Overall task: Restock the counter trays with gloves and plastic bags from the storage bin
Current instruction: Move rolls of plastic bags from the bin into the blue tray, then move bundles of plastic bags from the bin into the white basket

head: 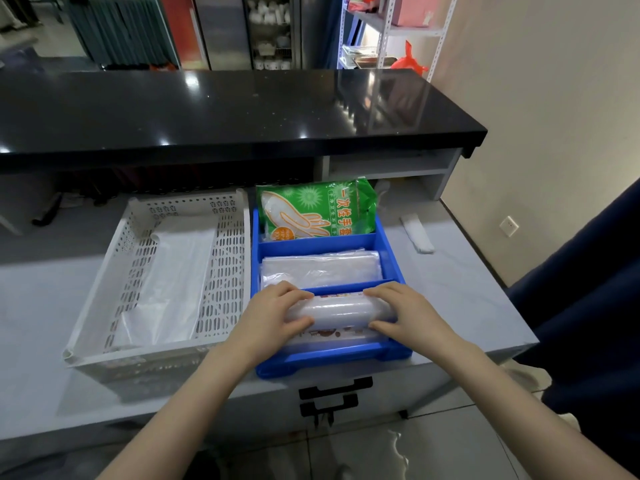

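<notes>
Head view, worktop (467,289): pale grey; carries a white bin on the left and a blue tray just beside it on the right.
Bin (225,244): white, perforated walls, holds a loose clear plastic sheet (173,271) lying flat on its floor.
Tray (388,244): blue, three compartments front to back.
Far compartment: green glove pack (318,209), standing tilted against the back wall.
Middle compartment: flat stack of clear bags (318,271).
Near compartment: roll (339,310) of clear plastic bags, lying crosswise on top of a printed pack (332,332).
Left hand (273,317): fingers curled over the roll's left end, thumb on the near side; gripping the roll.
Right hand (405,310): fingers curled over the roll's right end, thumb on the near side; gripping the roll.
Other: folded white cloth (417,233) on the worktop right of the tray, apart from it.
</notes>
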### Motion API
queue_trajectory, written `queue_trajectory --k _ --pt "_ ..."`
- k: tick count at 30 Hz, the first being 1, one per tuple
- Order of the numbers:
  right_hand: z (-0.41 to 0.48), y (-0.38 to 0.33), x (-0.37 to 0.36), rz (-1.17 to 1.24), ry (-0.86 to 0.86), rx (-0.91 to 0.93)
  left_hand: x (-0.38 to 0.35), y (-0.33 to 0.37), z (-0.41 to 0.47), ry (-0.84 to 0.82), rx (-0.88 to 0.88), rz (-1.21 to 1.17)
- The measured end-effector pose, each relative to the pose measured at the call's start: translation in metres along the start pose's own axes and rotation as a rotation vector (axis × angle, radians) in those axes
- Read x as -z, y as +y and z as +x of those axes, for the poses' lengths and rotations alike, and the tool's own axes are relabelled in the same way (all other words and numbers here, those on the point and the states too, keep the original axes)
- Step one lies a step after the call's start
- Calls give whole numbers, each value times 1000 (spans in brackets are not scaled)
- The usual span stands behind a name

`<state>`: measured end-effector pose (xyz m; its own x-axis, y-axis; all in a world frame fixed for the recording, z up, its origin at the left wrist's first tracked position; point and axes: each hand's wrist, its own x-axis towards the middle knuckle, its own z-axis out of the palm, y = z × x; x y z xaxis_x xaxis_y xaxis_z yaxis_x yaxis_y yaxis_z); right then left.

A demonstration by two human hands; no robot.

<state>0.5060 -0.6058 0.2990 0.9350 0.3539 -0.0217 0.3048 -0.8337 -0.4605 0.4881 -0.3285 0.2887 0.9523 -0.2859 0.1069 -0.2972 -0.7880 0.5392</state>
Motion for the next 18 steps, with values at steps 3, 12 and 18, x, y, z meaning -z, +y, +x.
queue_trajectory --k 3,12,18 --pt "6 -4 1 2 -38 15 0 -1 -6 81 38 72" --pt "38 -61 -2 26 -45 309 25 6 -48 404 224 -33" --pt "68 -166 -42 76 -190 629 58 -9 -148 628 574 -5"
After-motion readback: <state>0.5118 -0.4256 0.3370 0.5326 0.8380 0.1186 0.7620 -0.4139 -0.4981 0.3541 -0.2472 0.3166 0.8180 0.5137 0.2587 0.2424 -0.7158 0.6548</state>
